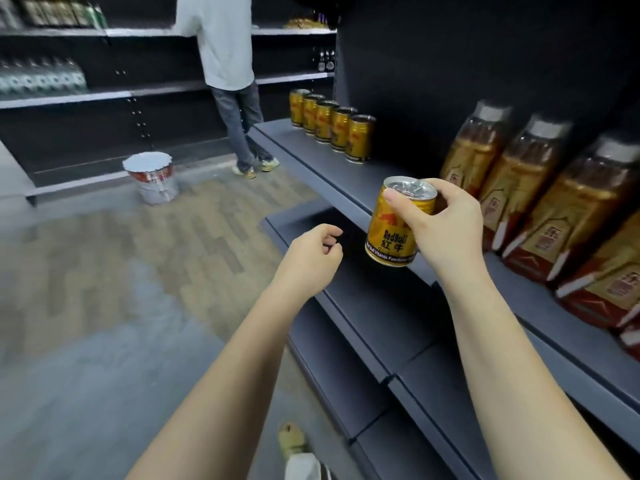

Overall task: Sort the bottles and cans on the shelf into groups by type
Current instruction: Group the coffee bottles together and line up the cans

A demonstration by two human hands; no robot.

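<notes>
Both forearms are reaching up from the bottom of the frame. Right hand (pixel 446 223) is grasping a gold can (pixel 398 223) at centre, over the shelf (pixel 353 181) edge; left hand (pixel 311 258) is hanging loosely curled, holding nothing.

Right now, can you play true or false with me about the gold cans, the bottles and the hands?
1. The right hand holds a gold can near its top. True.
2. The left hand holds a bottle. False: it holds nothing, with its fingers loosely curled.
3. Five more gold cans stand in a row of cans farther along the shelf. True.
4. The tea bottles stand to the left of the held can. False: they stand to its right, on the same shelf.
5. The held can is lying flat on the shelf. False: it is held roughly upright, slightly tilted, at the shelf's front edge.
</notes>
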